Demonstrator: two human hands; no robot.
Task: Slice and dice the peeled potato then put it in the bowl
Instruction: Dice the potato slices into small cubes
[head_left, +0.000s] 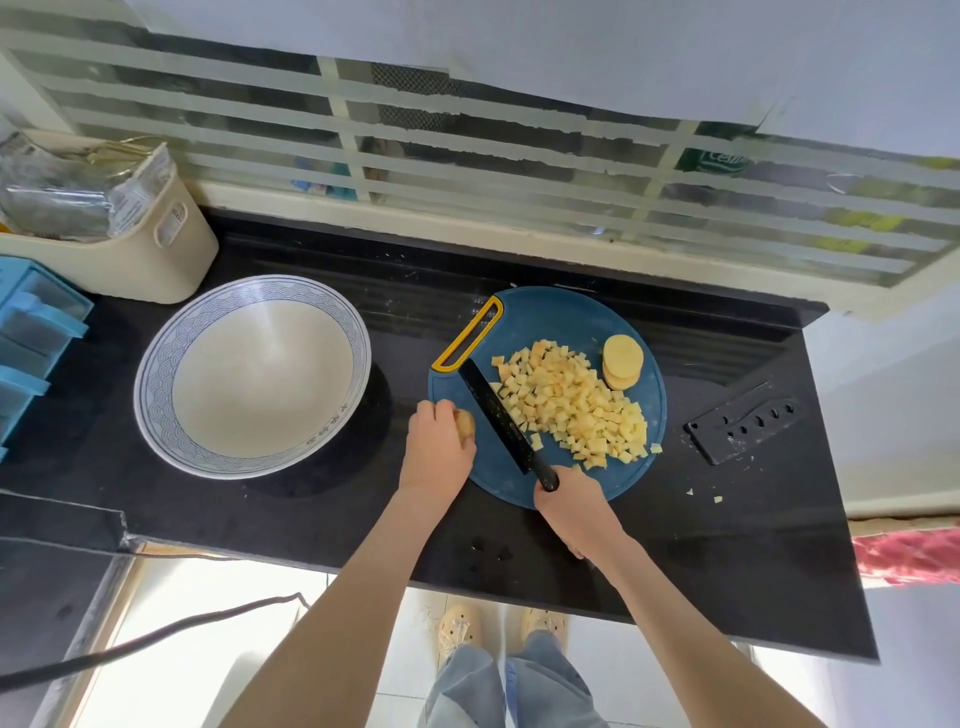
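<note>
left hand (438, 441) grips a potato piece (465, 426), right hand (570, 512) clasps the knife (506, 422) on the board (644, 467)

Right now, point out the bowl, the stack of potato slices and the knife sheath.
bowl (260, 379): head view, on its bare inner surface.
stack of potato slices (622, 356): head view, on the top slice's face.
knife sheath (743, 423): head view, on the middle of its flat black face.
</note>
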